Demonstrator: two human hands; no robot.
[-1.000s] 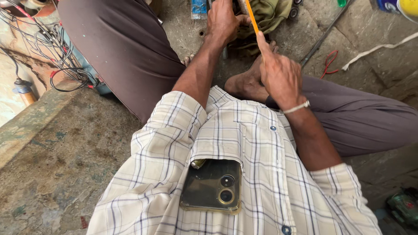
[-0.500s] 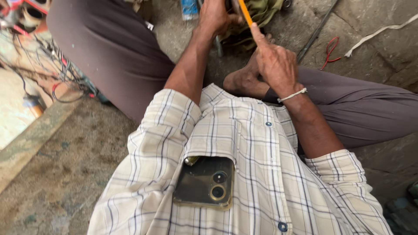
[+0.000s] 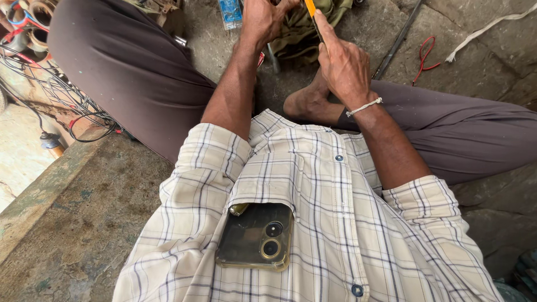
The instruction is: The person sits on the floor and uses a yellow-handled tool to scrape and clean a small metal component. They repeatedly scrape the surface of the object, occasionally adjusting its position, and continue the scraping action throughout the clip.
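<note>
Nearest the camera: checked shirt [image 3: 335,235], its chest pocket holding a dark phone [image 3: 256,237] in a clear case, lenses facing out. Person sits cross-legged on a rough stone floor [image 3: 72,240], dark trousers [image 3: 128,72], one bare foot [image 3: 307,103] tucked between the knees. Right hand [image 3: 344,67], white thread band at the wrist, is closed around a slim orange-yellow tool [image 3: 311,10], forefinger laid straight along the shaft; the tool's far end runs out of the top of the frame, so its type cannot be told. Left hand [image 3: 265,19] is clenched over something at the top edge, just above an olive-green cloth [image 3: 299,31]; what it grips is hidden by the fingers. Both hands meet close together over the cloth, tool angled toward the left fist. Judgement: work is mid-course, both hands engaged on the piece and nothing set down as finished; the stage reached cannot be read. Farther out: small blue packet [image 3: 230,12] beside the left hand, thin dark rod [image 3: 394,42], red wire loop [image 3: 424,56], white cord [image 3: 486,27] at right; tangle of black and red cables [image 3: 61,95] at far left.
</note>
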